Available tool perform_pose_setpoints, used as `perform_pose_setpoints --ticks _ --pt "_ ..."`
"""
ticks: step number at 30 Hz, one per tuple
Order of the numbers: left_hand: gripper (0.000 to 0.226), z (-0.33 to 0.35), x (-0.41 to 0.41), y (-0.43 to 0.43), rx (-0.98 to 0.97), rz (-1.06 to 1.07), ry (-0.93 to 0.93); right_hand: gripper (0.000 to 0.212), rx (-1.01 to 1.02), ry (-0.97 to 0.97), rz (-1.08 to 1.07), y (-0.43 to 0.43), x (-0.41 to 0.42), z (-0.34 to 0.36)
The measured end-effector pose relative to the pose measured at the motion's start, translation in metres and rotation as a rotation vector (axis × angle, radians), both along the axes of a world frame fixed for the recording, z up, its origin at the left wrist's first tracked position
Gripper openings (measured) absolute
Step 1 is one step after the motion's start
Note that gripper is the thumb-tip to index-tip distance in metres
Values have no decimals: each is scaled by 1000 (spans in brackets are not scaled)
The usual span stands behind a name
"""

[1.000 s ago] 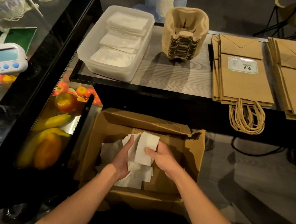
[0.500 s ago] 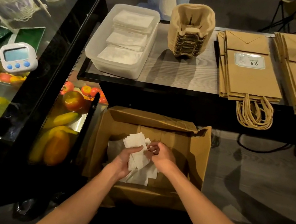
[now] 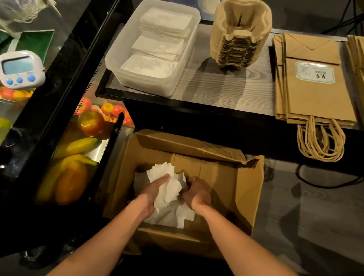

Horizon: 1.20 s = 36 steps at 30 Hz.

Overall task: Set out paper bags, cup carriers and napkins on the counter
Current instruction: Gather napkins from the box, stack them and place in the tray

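Note:
Both my hands are down inside an open cardboard box (image 3: 234, 191) on the floor. My left hand (image 3: 154, 191) grips a loose bunch of white napkins (image 3: 171, 188). My right hand (image 3: 198, 192) is curled against the same bunch from the right. More napkins lie under them in the box. On the counter above stand a clear plastic tub (image 3: 121, 60) with three napkin stacks, a stack of cup carriers (image 3: 241, 34), and two piles of flat paper bags (image 3: 314, 95) with handles hanging over the edge.
A glass display case (image 3: 78, 147) with bananas, apples and small fruit stands left of the box. A white kitchen timer (image 3: 20, 69) sits on its top. The counter's dark front edge (image 3: 203, 108) runs above the box. Grey floor and a cable lie to the right.
My hands have sunk lower into the box and drawn the napkins together into a tighter bunch. The single napkin my right hand held up a second ago is now in the bunch.

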<state>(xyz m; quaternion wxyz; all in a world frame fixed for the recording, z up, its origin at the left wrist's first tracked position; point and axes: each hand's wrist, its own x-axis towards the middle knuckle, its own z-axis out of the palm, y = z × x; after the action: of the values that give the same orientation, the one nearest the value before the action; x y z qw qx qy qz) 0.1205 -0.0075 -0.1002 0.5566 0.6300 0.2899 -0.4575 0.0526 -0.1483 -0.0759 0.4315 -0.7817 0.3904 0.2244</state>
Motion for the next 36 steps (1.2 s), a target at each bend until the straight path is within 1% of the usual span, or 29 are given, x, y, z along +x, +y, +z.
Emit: perform_pose_setpoints --ticks 1,3,4,7,8,10,12,14,15,17,19,21,22,23,25,26,27,30,32,34,36 --pt "103 14 0 -2 -5 -1 -9 30 33 -11 -44 2 1 -1" --pt "55 35 -2 -6 12 3 -30 19 57 -71 -86 3 -1 -2" --pt "41 42 -3 -6 25 2 -34 19 56 -102 -90 2 -4 -2" --pt "26 46 -3 -6 -29 13 6 25 58 -140 -92 -9 -13 1" --pt "26 47 -2 -6 -46 22 18 28 57 -151 -93 -16 -15 2" --pt "32 44 -2 -7 -50 40 36 27 72 -151 -125 -28 -18 5" --pt "36 42 -4 -10 -56 17 22 25 119 -170 -203 -37 -21 10" --pt "33 44 -7 -15 -100 4 5 24 196 -216 -313 -44 -25 14" --pt "36 44 -9 -17 -119 -11 -7 28 248 -242 -387 -46 -28 15" --pt "48 43 -13 -22 -139 -58 -64 47 373 -277 -571 -50 -31 21" --pt "57 42 -17 -27 -174 -63 -94 60 544 -316 -753 -52 -34 27" --pt "61 46 -19 -32 -226 10 -58 67 701 -350 -841 -50 -35 32" --pt "63 46 -20 -33 -262 39 -35 69 746 -354 -857 -47 -34 37" --pt "67 48 -21 -33 -287 63 -15 69 749 -344 -858 -42 -34 39" --pt "68 49 -24 -33 -328 76 5 68 647 -287 -817 -33 -33 43" --pt "62 50 -25 -34 -335 57 -11 66 590 -258 -770 -30 -34 43" --pt "55 52 -26 -34 -316 17 -29 65 541 -245 -695 -28 -35 43" --pt "49 49 -25 -34 -232 -89 -39 66 344 -229 -381 -27 -37 40" --pt "42 47 -25 -34 -179 -87 -47 63 191 -294 -248 -31 -36 41" --pt "50 45 -25 -33 -136 -121 -79 68 108 -350 -134 -36 -33 40" --pt "62 43 -25 -31 -160 -140 -95 63 63 -310 -27 -41 -28 42"
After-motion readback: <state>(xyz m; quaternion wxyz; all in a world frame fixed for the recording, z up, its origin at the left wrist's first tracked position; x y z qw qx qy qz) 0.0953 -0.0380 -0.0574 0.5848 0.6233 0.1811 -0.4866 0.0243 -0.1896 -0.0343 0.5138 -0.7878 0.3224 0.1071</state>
